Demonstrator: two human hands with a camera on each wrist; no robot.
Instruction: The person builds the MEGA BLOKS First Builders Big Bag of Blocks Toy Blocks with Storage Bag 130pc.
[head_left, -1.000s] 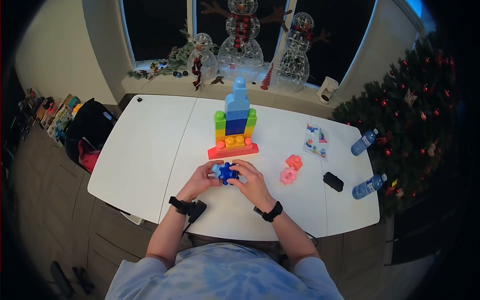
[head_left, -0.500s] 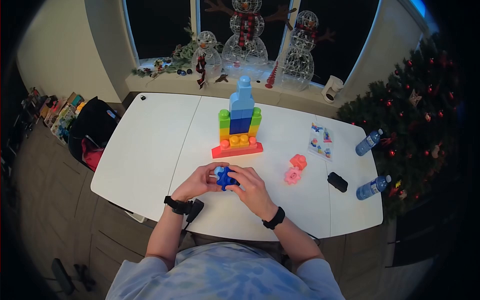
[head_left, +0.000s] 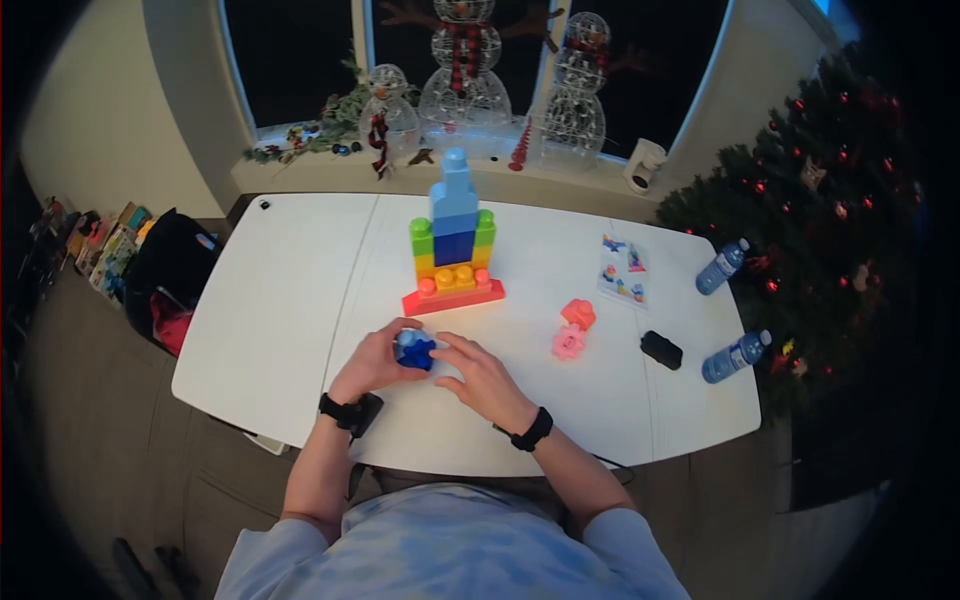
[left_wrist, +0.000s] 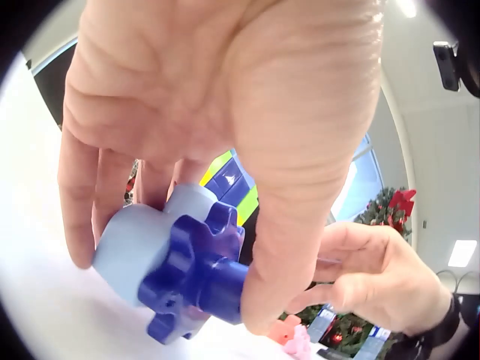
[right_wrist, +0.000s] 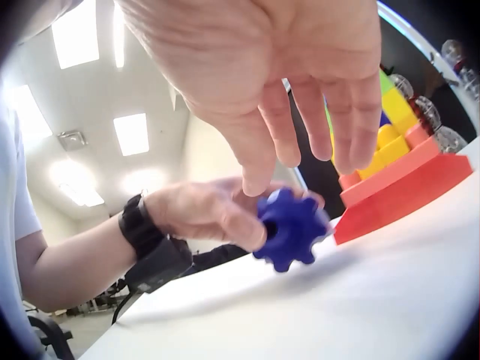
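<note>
A dark blue toy gear (left_wrist: 187,274) is joined to a light blue building block (left_wrist: 131,251). My left hand (head_left: 372,362) grips the pair, thumb on the gear's short hub and fingers around the block. To the right of the gear, my right hand (head_left: 490,385) has its fingers loosely extended and holds nothing. In the right wrist view the gear (right_wrist: 294,232) appears above the white tabletop, toothed face toward that camera. Just beyond the hands stands a tall tower of building blocks (head_left: 455,225) on a red sloped base.
A pink gear (head_left: 569,342) and a coral block (head_left: 579,313) lie right of the tower. Farther right are a picture sheet (head_left: 623,272), a black case (head_left: 662,350) and two water bottles (head_left: 722,267). The white table (head_left: 270,300) extends left.
My right hand has come off the gear and opened. My left hand keeps hold of the gear and block, which have turned. The head view has shifted slightly.
</note>
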